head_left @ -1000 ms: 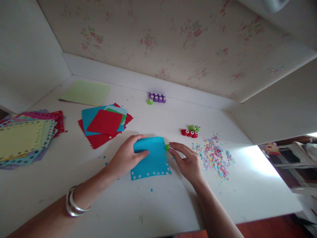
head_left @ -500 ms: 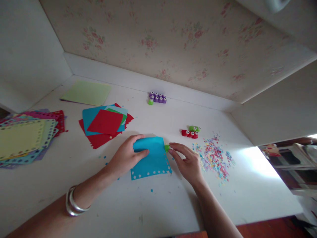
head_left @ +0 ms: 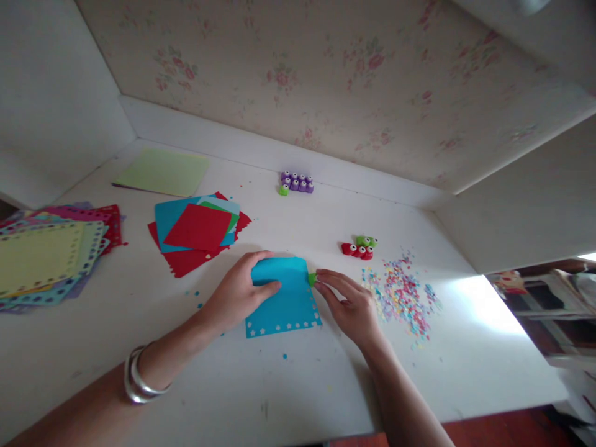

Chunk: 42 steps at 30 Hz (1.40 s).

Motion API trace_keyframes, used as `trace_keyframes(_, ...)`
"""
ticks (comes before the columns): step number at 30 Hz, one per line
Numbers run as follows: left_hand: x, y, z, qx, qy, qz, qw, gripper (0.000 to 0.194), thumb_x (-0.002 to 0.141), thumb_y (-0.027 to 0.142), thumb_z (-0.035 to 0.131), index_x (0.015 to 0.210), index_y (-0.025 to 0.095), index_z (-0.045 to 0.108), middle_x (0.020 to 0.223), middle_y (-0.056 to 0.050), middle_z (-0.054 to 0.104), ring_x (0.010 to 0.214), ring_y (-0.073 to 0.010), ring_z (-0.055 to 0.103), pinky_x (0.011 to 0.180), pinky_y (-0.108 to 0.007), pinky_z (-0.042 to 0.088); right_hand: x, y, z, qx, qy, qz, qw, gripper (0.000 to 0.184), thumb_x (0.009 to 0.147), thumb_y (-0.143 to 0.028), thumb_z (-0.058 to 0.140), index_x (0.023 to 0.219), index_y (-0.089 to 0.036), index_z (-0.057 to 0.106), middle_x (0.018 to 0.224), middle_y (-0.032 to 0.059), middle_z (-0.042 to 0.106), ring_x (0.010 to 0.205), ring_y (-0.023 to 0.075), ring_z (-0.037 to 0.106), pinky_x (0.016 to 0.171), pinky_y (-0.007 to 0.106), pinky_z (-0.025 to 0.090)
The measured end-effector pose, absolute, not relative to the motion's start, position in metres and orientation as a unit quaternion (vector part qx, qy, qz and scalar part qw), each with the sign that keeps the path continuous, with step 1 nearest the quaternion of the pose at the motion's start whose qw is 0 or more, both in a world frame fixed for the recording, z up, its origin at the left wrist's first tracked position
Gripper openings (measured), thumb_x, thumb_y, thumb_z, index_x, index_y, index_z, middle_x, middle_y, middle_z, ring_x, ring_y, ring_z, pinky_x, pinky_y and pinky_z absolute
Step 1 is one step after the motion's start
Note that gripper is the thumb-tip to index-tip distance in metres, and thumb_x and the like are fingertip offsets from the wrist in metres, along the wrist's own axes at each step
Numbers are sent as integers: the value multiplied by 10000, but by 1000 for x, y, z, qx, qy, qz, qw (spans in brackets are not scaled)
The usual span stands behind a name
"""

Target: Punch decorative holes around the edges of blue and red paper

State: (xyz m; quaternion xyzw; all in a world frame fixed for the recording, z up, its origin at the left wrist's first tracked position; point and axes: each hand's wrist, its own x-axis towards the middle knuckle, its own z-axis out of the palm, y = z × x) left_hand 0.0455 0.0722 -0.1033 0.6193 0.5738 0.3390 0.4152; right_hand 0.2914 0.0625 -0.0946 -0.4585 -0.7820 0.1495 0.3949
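Observation:
A blue sheet of paper (head_left: pixel 286 304) with small star and flower holes along its bottom and right edges is in the middle of the white table. My left hand (head_left: pixel 249 285) grips its upper left part, the thumb on top and the fingers behind the far edge. At the sheet's right edge sits a small green craft punch (head_left: pixel 311 279), pinched between the thumb and fingers of my right hand (head_left: pixel 351 304). Its far side is hidden by the fingertips.
Confetti (head_left: pixel 407 295) is scattered at right, near red punches (head_left: pixel 357 251) and green punches (head_left: pixel 366 241). Purple punches (head_left: pixel 298 182) stand by the wall. Coloured papers (head_left: pixel 200 228), pale green sheets (head_left: pixel 161 172) and punched sheets (head_left: pixel 46 254) lie at left.
My right hand and the green punch have shifted very slightly left along the sheet's right edge. My left hand keeps its hold on the blue paper.

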Motion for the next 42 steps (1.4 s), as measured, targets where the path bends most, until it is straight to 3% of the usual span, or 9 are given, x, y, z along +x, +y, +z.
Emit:
trace_keyframes(9, 47, 73, -104, 621, 571, 346, 412, 510, 805, 372, 707, 1269, 213, 567, 1297, -92, 618, 1176, -292, 602, 1021, -453, 478, 290, 61, -95, -472, -765, 188, 395, 174, 913, -175, 662, 1041, -259, 743, 1070, 35, 758, 943, 183, 733, 436, 193, 595)
trace_keyframes(13, 47, 73, -107, 640, 558, 352, 394, 486, 814, 351, 708, 1260, 227, 563, 1279, -75, 620, 1185, -274, 590, 1048, -443, 456, 292, 63, -94, -458, -786, 173, 379, 178, 920, -170, 655, 1053, -255, 739, 1065, 42, 762, 952, 190, 730, 641, 274, 662)
trace_keyframes(18, 46, 73, -110, 664, 538, 358, 376, 454, 830, 302, 694, 1254, 222, 552, 1262, -79, 613, 1187, -260, 577, 1060, -432, 442, 296, 65, -94, -441, -805, 207, 338, 165, 951, -193, 615, 1044, -253, 737, 1087, 48, 755, 1002, 200, 718, 871, 370, 638)
trace_keyframes(30, 47, 72, -113, 688, 523, 361, 351, 427, 868, 289, 668, 1263, 214, 523, 1249, -94, 589, 1190, -265, 562, 1056, -473, 446, 292, 63, -96, -456, -790, 211, 351, 164, 938, -228, 639, 1069, -254, 734, 1073, 52, 754, 985, 208, 716, 804, 361, 645)
trace_keyframes(34, 51, 67, -115, 720, 506, 373, 294, 382, 887, 248, 640, 1249, 238, 516, 1232, -93, 562, 1200, -266, 554, 1056, -485, 458, 292, 64, -96, -425, -820, 177, 340, 160, 937, -220, 648, 1064, -255, 738, 1080, 62, 749, 1005, 220, 702, 872, 417, 614)
trace_keyframes(38, 56, 57, -109, 751, 520, 342, 219, 343, 933, 252, 587, 1269, 228, 523, 1366, -135, 457, 1242, -278, 529, 1021, -455, 497, 295, 64, -93, -413, -822, 175, 349, 172, 929, -163, 644, 1055, -238, 735, 1136, 75, 732, 1045, 215, 692, 896, 395, 600)
trace_keyframes(42, 55, 51, -99, 783, 533, 308, 95, 324, 952, 300, 567, 1257, 194, 587, 1459, -161, 414, 1329, -351, 427, 1092, -520, 404, 299, 63, -96, -404, -825, 191, 345, 231, 931, -109, 621, 1084, -249, 721, 1082, 48, 747, 998, 182, 708, 863, 342, 609)
